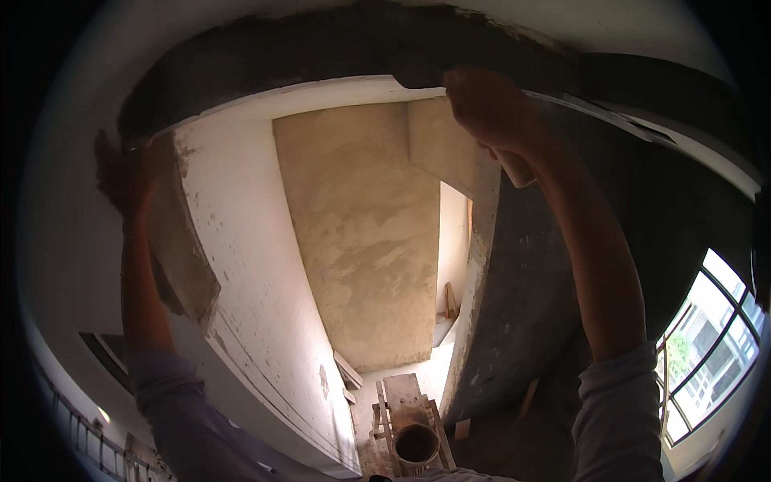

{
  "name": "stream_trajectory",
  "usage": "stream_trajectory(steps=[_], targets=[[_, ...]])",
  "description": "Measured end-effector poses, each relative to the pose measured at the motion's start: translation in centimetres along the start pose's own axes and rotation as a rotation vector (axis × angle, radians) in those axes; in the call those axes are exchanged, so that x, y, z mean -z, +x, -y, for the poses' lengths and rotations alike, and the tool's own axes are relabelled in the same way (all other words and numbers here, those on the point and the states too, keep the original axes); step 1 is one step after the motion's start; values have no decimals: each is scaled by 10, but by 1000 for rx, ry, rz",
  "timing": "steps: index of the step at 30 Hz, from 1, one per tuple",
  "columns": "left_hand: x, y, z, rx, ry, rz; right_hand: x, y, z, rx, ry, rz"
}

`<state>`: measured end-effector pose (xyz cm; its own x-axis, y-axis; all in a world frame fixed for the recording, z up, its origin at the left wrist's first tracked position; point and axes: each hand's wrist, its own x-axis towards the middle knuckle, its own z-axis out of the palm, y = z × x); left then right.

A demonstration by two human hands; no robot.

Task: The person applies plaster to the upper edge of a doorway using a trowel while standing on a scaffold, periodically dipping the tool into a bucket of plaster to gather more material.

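Observation:
Both my arms reach up to a dark band of wet-looking plaster (321, 50) across the beam overhead. My right hand (491, 108) is closed on what looks like a trowel, its pale rounded handle (516, 169) sticking out below the fist. A dark flat shape beside the knuckles overlaps the beam's lower edge; it may be the blade. At the beam's left end, my left hand (124, 177) is raised with its fingers bent at the corner. Shadow hides what they grip. A thin strip (630, 124) follows the lower edge to the right of my right hand.
Below me, a round bucket (416, 443) stands on a wooden plank platform (401, 391). Beyond the opening is a tan plastered wall (353, 233), with a white wall (249, 217) to its left. A dark wall (522, 273) and a barred window (711, 345) are to the right.

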<state>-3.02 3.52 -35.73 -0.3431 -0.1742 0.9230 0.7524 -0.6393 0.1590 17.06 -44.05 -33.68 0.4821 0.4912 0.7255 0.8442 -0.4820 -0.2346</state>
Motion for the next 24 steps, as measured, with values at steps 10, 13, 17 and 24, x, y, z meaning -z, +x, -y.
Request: stream_trajectory(steps=[10,13,17,24], targets=[[4,4,1,42,-29,117,33,-20,-135,-322,180,-91],[6,5,-4,21,-35,33,39,-30,-182,-465,394,-169],[-9,2,-5,7,-15,32,14,-44,-192,-488,731,-292],[-12,2,-3,-9,4,53,-64,-43,-32,-71,721,164]])
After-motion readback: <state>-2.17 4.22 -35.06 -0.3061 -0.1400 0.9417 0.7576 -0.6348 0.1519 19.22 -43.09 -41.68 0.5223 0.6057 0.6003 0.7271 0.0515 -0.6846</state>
